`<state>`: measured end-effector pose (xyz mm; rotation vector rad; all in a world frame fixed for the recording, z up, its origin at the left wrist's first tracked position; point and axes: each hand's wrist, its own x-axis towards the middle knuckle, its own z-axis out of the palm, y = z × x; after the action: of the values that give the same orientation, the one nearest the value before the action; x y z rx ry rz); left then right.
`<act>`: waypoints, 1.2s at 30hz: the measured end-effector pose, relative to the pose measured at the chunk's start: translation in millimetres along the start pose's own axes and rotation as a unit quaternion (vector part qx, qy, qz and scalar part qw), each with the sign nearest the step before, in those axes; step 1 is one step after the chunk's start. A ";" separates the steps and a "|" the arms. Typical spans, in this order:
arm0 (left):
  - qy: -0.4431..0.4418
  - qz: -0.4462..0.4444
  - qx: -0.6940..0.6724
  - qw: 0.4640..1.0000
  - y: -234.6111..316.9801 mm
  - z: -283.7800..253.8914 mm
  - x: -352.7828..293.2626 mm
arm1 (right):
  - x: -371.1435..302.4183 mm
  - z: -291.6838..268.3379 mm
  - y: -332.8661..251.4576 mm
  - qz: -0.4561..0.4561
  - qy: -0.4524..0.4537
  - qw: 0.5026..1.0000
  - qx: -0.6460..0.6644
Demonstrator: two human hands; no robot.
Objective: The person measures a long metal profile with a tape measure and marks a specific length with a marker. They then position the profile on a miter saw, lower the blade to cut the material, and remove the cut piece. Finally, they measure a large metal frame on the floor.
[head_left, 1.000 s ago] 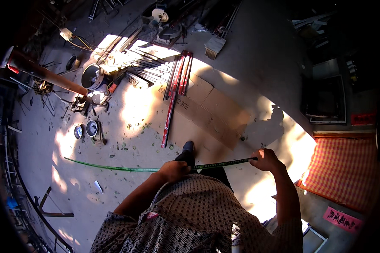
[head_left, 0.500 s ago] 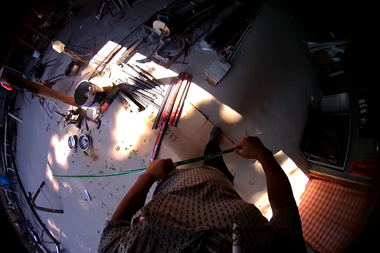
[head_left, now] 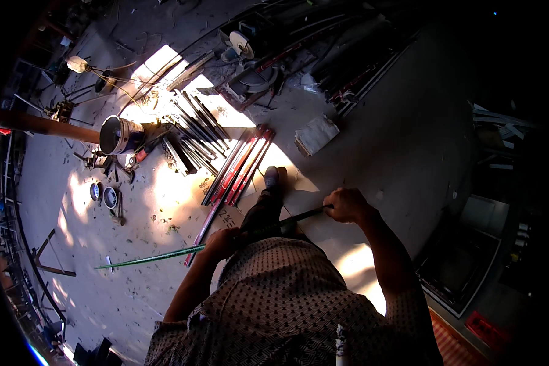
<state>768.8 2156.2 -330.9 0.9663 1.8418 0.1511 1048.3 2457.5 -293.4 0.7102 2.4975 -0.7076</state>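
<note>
A long thin bar wrapped in green film (head_left: 155, 257) runs across the front of my body, its far left end out over the floor. My left hand (head_left: 222, 243) is closed round it near my waist. My right hand (head_left: 347, 205) grips the bar's right end, higher and further forward. The bar slants down to the left. In front of me several red and dark metal bars (head_left: 243, 165) lie side by side on the floor, partly over a cardboard sheet (head_left: 227, 217). My shoe (head_left: 272, 177) stands just right of those bars.
Dark metal lengths (head_left: 201, 122) lie scattered beyond the red bars. Left of them are a bucket (head_left: 117, 135), two small round tins (head_left: 110, 197) and cables. A cut-off machine with a pale disc (head_left: 241, 45) and a block (head_left: 316, 135) stand further off. A dark framed cabinet (head_left: 463, 256) is at the right.
One foot has come forward beside the red bars. The green bar now slants more, its left end lower, and both hands still hold it. The whole view has turned and shifted.
</note>
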 end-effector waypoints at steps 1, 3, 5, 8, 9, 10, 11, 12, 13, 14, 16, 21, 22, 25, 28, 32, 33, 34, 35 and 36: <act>0.007 0.006 -0.010 1.000 3.5 -8.1 18.6 | 16.1 -10.9 9.4 0.002 0.002 1.000 -0.005; -0.004 0.016 -0.023 1.000 14.5 -26.2 61.6 | 49.9 -31.1 32.5 0.004 -0.004 1.000 -0.014; -0.008 0.048 -0.029 0.998 12.7 -40.5 103.4 | 82.3 -49.5 48.7 0.003 0.000 1.000 -0.016; 0.003 0.041 -0.015 0.999 27.3 -81.6 149.1 | 118.5 -81.0 67.6 0.008 -0.004 1.000 -0.010; -0.002 0.033 -0.052 0.998 33.7 -95.0 153.3 | 130.4 -94.5 68.2 0.015 -0.019 1.000 -0.008; -0.001 0.022 -0.040 0.999 40.7 -109.1 160.5 | 144.3 -112.2 68.8 0.021 -0.028 0.999 -0.007; -0.001 0.017 -0.027 0.999 45.7 -121.9 167.5 | 157.5 -129.6 66.9 0.025 -0.046 0.999 -0.010; -0.001 0.010 -0.013 1.000 47.8 -131.9 173.1 | 169.4 -141.2 67.8 0.026 -0.049 0.998 -0.013; 0.036 0.026 0.010 0.999 35.2 -130.6 183.0 | 182.0 -150.9 68.6 0.012 -0.042 0.999 -0.019; 0.039 0.012 0.002 0.999 43.5 -141.9 190.8 | 193.2 -158.4 72.0 0.003 -0.036 0.999 -0.024; 0.006 -0.044 -0.060 0.997 65.8 -174.1 199.8 | 219.0 -175.1 78.6 -0.001 -0.039 0.998 -0.039; 0.071 -0.031 -0.012 0.997 54.3 -184.5 249.9 | 277.3 -205.2 99.1 -0.025 -0.032 0.998 -0.038; 0.073 -0.040 -0.009 0.997 56.5 -189.4 259.5 | 290.4 -208.8 104.9 -0.034 -0.036 0.998 -0.039; 0.096 -0.046 -0.034 0.994 81.2 -207.0 279.8 | 332.3 -216.5 132.7 -0.067 -0.038 0.996 -0.040; 0.179 -0.021 -0.066 0.981 93.5 -211.7 302.5 | 383.0 -216.9 166.7 -0.094 -0.045 0.994 -0.030; 0.343 0.012 -0.027 0.939 127.1 -216.2 346.8 | 445.0 -271.2 187.4 -0.104 -0.134 0.984 -0.049; 0.373 -0.002 -0.021 0.927 143.3 -220.8 360.9 | 463.8 -276.1 199.8 -0.114 -0.140 0.982 -0.051; 0.399 -0.020 -0.017 0.917 158.4 -221.9 372.3 | 478.8 -280.2 212.5 -0.124 -0.152 0.979 -0.051; 0.404 -0.039 -0.021 0.914 167.8 -217.6 377.6 | 491.3 -286.7 219.6 -0.132 -0.149 0.979 -0.051; 0.378 -0.059 -0.038 0.923 181.1 -214.6 392.6 | 512.3 -300.1 232.7 -0.143 -0.150 0.976 -0.066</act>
<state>624.8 2608.4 -418.8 0.7881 2.5664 0.5848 708.1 2982.2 -418.4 0.1787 2.3572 -0.6808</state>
